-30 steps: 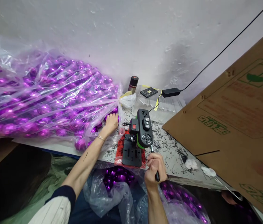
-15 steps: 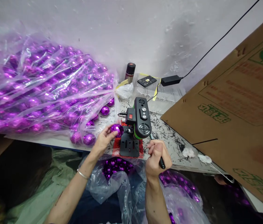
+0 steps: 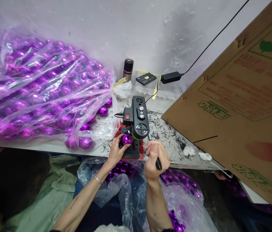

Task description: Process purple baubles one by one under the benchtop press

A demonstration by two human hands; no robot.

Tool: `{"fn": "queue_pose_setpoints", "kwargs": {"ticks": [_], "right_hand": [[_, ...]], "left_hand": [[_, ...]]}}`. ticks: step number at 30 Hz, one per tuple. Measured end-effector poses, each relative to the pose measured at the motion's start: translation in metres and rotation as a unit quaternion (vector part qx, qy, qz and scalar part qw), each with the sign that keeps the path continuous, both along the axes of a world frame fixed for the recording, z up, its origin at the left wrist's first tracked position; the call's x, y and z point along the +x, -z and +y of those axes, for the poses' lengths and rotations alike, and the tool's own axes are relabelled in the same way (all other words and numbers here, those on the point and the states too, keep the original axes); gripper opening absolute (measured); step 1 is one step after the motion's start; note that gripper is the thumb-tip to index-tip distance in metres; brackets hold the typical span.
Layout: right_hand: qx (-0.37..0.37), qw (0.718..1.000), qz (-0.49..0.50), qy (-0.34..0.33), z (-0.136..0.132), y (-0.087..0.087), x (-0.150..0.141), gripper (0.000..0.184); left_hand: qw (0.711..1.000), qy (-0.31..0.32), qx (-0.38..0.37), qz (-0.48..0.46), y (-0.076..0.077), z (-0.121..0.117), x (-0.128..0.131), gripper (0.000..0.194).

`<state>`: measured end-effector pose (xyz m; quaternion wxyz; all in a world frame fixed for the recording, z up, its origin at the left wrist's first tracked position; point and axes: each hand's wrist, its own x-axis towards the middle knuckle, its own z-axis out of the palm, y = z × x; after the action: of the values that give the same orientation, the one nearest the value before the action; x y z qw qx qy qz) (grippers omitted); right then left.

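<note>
Between the thumb and fingers of my left hand (image 3: 117,149) is a shiny purple faceted ball (image 3: 127,139). It sits at the lower end of a black hand-lever machine (image 3: 140,116), over the machine's slotted black base plate (image 3: 131,151). My right hand (image 3: 157,158) is wrapped round the machine's lever handle (image 3: 158,165), whose black tip sticks out below the fist. A small black box with a red switch (image 3: 127,116) is fixed to the machine's left side. Whether the ball touches the machine's underside is hidden by the housing.
A big clear bag of purple balls (image 3: 41,93) fills the left side. Loose balls (image 3: 86,142) lie by its edge. A cardboard box (image 3: 222,106) leans in from the right. Behind are a spray can (image 3: 128,69) and a power adapter (image 3: 172,77). Black shavings litter the table (image 3: 169,151).
My left hand has brought the purple ball rightward and in under the machine's lower end. My right hand keeps its grip on the lever. The whole view has shifted slightly.
</note>
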<state>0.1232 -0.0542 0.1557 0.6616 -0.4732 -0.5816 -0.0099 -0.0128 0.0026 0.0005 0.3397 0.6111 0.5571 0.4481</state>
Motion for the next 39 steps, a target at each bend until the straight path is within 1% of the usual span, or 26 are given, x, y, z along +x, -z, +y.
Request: {"fn": "queue_pose_setpoints", "kwargs": {"ticks": [2, 7, 14, 17, 21, 23, 25, 30, 33, 36, 39], "right_hand": [[0.0, 1.0, 0.003, -0.003, 0.0, 0.001, 0.0, 0.039], [-0.001, 1.0, 0.007, -0.006, -0.001, 0.002, 0.0, 0.038], [-0.005, 1.0, 0.008, 0.012, -0.002, 0.002, -0.001, 0.041], [-0.009, 1.0, 0.007, 0.021, -0.003, 0.004, -0.001, 0.04], [-0.008, 1.0, 0.005, 0.02, -0.004, 0.008, 0.0, 0.039], [-0.006, 1.0, 0.003, 0.022, -0.005, 0.012, 0.0, 0.04], [-0.005, 1.0, -0.001, 0.026, -0.005, 0.021, 0.0, 0.041], [0.025, 0.999, -0.011, 0.035, -0.003, 0.052, -0.002, 0.044], [0.036, 0.999, -0.001, 0.04, -0.001, 0.066, -0.003, 0.044], [0.05, 0.998, 0.005, 0.042, 0.0, 0.072, -0.003, 0.044], [0.059, 0.997, 0.005, 0.041, 0.001, 0.073, -0.003, 0.044]], "left_hand": [[0.999, 0.016, 0.015, 0.024, 0.001, 0.001, 0.0, 0.051], [0.997, 0.048, 0.043, 0.05, 0.0, 0.003, -0.003, 0.06], [0.992, 0.094, 0.064, 0.046, 0.001, -0.002, 0.001, 0.057], [0.992, 0.097, 0.072, 0.041, 0.002, -0.003, 0.004, 0.057], [0.99, 0.106, 0.084, 0.03, 0.002, -0.003, 0.006, 0.061], [0.99, 0.105, 0.087, 0.027, 0.002, -0.003, 0.006, 0.063], [0.991, 0.099, 0.087, 0.027, 0.003, -0.003, 0.007, 0.063], [0.991, 0.097, 0.09, 0.022, 0.004, -0.003, 0.008, 0.064], [0.991, 0.1, 0.084, 0.027, 0.002, -0.004, 0.007, 0.064], [0.991, 0.102, 0.077, 0.034, 0.0, -0.004, 0.006, 0.064], [0.991, 0.105, 0.081, 0.033, 0.0, -0.004, 0.006, 0.064]]}}
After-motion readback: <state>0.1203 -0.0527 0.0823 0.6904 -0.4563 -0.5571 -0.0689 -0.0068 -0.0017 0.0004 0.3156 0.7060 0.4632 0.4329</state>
